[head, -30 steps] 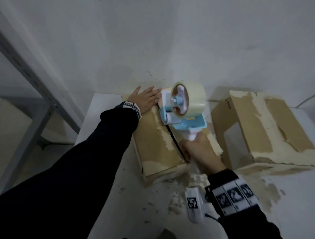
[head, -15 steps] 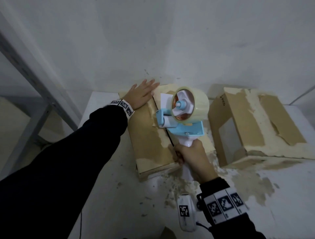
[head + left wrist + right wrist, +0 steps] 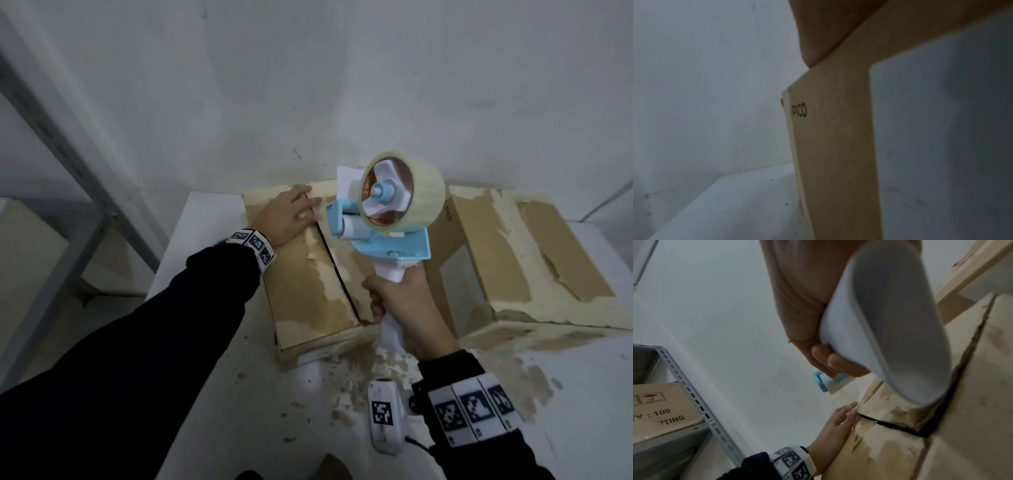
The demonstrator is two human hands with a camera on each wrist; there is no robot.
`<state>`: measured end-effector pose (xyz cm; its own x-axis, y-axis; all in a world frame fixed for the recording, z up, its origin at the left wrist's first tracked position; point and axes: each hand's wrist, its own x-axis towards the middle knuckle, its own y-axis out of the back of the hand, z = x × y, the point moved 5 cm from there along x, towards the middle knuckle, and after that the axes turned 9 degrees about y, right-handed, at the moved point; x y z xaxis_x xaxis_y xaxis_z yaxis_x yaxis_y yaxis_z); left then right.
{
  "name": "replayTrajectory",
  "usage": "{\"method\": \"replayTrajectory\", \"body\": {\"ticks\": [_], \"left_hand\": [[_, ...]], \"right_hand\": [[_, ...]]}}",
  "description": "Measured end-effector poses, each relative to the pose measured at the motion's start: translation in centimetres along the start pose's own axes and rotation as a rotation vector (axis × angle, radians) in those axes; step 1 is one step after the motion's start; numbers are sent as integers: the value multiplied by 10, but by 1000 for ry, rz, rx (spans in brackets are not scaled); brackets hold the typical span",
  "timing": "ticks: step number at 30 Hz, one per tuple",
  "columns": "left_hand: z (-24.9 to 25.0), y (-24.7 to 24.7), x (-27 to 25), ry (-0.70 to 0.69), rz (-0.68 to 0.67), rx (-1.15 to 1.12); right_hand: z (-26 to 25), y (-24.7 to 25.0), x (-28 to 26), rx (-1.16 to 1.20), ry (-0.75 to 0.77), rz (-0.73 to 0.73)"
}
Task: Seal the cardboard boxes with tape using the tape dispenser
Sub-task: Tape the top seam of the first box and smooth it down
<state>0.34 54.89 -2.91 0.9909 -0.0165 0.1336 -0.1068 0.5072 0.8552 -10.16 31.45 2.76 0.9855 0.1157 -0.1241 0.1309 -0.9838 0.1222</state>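
Note:
A worn cardboard box (image 3: 305, 287) lies on the white table (image 3: 212, 394), its two top flaps meeting at a dark seam (image 3: 337, 270). My left hand (image 3: 289, 214) lies flat with straight fingers on the far end of the left flap, also seen from below as the left hand (image 3: 836, 425). My right hand (image 3: 407, 308) grips the white handle (image 3: 890, 321) of the blue-and-white tape dispenser (image 3: 387, 222), which carries a roll of clear tape (image 3: 421, 195). The dispenser's front sits over the seam near the box's far end. In the left wrist view only the box side (image 3: 830, 146) marked PICO shows.
A second torn cardboard box (image 3: 520, 253) stands at the right of the table. Scraps of torn paper (image 3: 363, 383) litter the table near the front. A grey metal shelf frame (image 3: 78, 185) stands at the left, with another carton (image 3: 659, 410) on it. A white wall rises behind.
The dispenser's head has travelled along the seam toward the far end of the box. My left hand has stayed flat on the far end of the box. My view has tilted slightly.

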Motion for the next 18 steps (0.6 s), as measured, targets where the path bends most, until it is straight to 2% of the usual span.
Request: {"method": "replayTrajectory", "body": {"ticks": [4,8,11,14,18], "left_hand": [[1,0,2,2,19,35],[6,4,1,-113,61,55],[5,-1,3,-136,-1,91],[7,-5,1,-101,-86,174],[14,1,-4,-58,-145,173]], "right_hand": [[-2,0,1,-7,10,-8],[10,-4,-2,-40,-17,-19],[21,-5,-6,-107,-28,-27],[30,-4,-9,-183,-21,-29],[36,-7,-9,-198,-14,-33]]}}
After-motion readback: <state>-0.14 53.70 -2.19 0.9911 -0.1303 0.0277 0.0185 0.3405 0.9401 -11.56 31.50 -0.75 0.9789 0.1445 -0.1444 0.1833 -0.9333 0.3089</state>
